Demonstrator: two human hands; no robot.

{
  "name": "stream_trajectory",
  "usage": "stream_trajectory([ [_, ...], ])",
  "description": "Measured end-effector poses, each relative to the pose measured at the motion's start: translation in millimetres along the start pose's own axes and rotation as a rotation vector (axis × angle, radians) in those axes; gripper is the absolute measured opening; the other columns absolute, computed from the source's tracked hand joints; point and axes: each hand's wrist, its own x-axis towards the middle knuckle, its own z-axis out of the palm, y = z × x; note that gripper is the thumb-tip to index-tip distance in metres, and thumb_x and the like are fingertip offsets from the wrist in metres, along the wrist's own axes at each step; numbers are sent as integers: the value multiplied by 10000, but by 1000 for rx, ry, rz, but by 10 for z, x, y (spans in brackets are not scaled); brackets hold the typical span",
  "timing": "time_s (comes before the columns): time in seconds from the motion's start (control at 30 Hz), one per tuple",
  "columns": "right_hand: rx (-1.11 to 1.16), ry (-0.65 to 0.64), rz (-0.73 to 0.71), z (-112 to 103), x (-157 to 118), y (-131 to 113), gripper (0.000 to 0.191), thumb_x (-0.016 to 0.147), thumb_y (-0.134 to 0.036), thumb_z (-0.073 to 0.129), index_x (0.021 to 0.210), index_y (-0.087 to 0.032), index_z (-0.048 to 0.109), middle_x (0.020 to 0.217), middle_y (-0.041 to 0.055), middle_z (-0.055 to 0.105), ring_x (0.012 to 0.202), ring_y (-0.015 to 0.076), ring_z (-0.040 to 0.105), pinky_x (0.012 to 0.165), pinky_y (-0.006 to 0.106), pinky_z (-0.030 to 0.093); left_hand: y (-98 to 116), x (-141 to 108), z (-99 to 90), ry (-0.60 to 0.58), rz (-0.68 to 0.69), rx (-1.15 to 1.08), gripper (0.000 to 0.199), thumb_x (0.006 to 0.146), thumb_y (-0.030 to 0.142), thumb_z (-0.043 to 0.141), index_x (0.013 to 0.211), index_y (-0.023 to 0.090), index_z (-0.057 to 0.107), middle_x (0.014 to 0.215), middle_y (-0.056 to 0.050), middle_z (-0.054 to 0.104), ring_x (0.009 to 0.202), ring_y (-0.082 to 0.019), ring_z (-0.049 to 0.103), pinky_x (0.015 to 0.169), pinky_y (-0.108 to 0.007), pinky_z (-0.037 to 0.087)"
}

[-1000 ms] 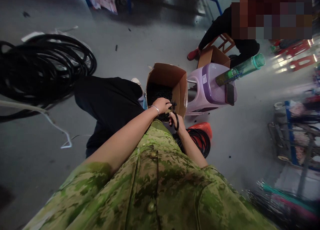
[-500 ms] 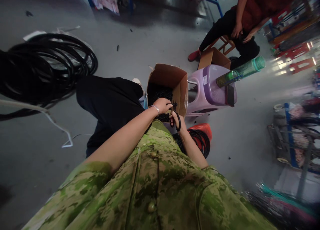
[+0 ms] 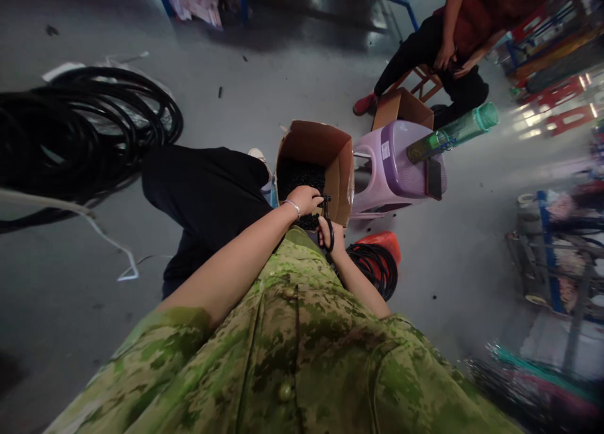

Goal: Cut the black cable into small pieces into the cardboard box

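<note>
My left hand [image 3: 306,199], with a bracelet at the wrist, is over the near part of an open cardboard box [image 3: 338,179]. Its fingers are closed on a small black piece [image 3: 326,197], too small to make out fully. Just right of it, my right hand [image 3: 336,239] grips black-handled scissors [image 3: 331,238] by the finger loops. The blades point away from me and meet the black piece; whether they are closed on it I cannot tell. Many small black pieces [image 3: 299,175] lie in the box below.
A purple stool [image 3: 394,148] right of the box bears a green bottle [image 3: 453,135] and a dark phone-like slab [image 3: 433,179]. Black hose coils [image 3: 117,100] lie at left; another coil [image 3: 384,270] sits by a red stool [image 3: 394,245]. A seated person [image 3: 472,44] works beyond.
My right hand and the scissors have moved slightly left, and the blades now look closer together. My left hand stays nearly in place, still pinching a black piece.
</note>
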Motion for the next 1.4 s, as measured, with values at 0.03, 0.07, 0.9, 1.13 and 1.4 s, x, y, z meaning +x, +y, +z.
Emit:
stream_trajectory([
  [0.03,-6,1,2,4,-3,1,592,785,-731,485,627,-169,581,435,-19,500,334,94,464,360,208,361,4,-2,-5,-6,-4,8,344,884,360,493,987,178,767,967,-82,746,902,-200,650,747,-246,438],
  [0.07,-9,2,4,7,-4,1,591,785,-729,486,627,-168,582,436,-18,502,335,95,467,361,208,364,7,-3,-9,-8,-6,13,345,885,361,492,988,179,766,970,-81,745,904,-200,649,746,-246,436],
  [0.9,122,-6,7,-44,72,-53,560,778,-710,529,646,-168,579,453,-26,476,343,84,422,348,214,313,18,-13,-22,-4,97,-12,344,878,347,489,960,167,770,927,-72,754,825,-181,640,702,-247,418],
  [1.13,31,21,-19,6,98,19,579,767,-740,510,632,-182,580,445,-33,483,342,94,437,364,218,346,7,1,8,14,26,-4,335,871,353,498,982,189,768,975,-66,753,891,-187,649,729,-238,437],
  [1.4,-73,23,-11,106,44,53,569,764,-727,518,550,-200,528,415,-31,472,351,118,470,388,227,357,-4,1,-28,63,-79,-109,368,904,353,460,1018,164,755,966,-84,747,868,-194,653,728,-251,445],
])
